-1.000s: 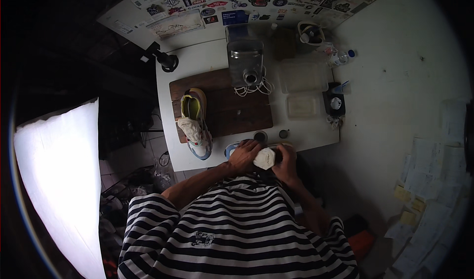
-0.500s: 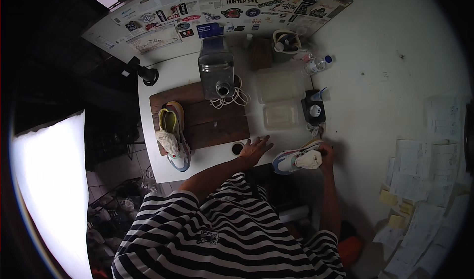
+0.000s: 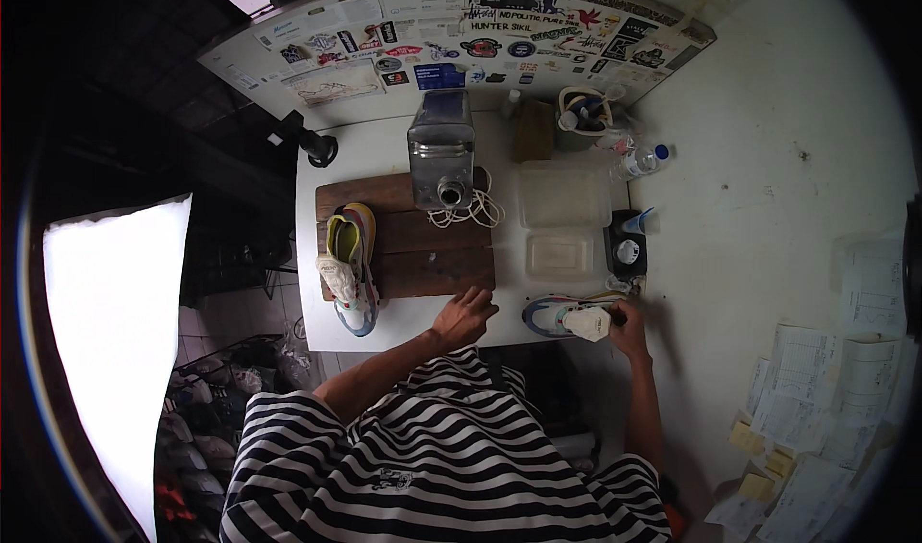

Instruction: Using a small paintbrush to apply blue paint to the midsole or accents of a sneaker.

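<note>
A multicoloured sneaker (image 3: 552, 316) with a blue toe and a pale tongue flopped outward lies at the table's front edge, toe to the left. My right hand (image 3: 629, 330) is closed round its heel end. My left hand (image 3: 463, 319) is closed above the table edge, just in front of the wooden board (image 3: 423, 255), fingers curled downward. Whatever sits under those fingers is hidden. The matching sneaker (image 3: 355, 265) rests on the left part of the board, toe toward me, its yellow-green lining showing.
A metal can (image 3: 442, 149) stands at the board's back beside a white cord (image 3: 471, 212). Two translucent plastic tubs (image 3: 560, 257) (image 3: 562, 195) lie to its right. Farther right are a black tray (image 3: 629, 269), a water bottle (image 3: 645, 162) and a bucket (image 3: 579, 138) of bottles.
My left hand has gone from spread to curled, covering the spot where a small round dark-topped container stood. The right-hand sneaker has turned and now lies more level. The whole view has shifted slightly.
</note>
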The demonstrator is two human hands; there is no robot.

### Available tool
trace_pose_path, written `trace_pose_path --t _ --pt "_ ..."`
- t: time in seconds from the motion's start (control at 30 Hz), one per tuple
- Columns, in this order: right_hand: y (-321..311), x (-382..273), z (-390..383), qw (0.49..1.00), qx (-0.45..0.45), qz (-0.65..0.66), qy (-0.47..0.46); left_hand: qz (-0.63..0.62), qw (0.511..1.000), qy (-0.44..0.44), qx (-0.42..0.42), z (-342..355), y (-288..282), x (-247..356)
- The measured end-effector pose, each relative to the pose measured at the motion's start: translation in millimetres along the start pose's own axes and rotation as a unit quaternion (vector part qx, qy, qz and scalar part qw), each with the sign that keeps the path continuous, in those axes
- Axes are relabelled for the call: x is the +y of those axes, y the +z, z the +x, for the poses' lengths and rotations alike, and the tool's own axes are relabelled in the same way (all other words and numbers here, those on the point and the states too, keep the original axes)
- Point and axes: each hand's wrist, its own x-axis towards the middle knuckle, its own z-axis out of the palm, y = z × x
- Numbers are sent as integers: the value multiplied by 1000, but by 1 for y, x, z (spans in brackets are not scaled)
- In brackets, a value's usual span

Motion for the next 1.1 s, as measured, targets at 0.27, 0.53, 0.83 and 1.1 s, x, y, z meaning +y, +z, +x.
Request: trace_pose_path --t 0.27,0.53,0.83,1.1 --pt "-40 -71 128 976 200 -76 -44 79 973 -214 36 -11 -47 -64" --pt "-40 -5 209 967 166 -189 -36 107 962 -249 17 -11 -34 -84" --pt "-60 -18 183 958 220 -132 -131 119 971 -207 33 -5 -36 -66" --pt "-91 -79 144 950 299 -18 -88 92 992 -70 42 23 -22 -42"
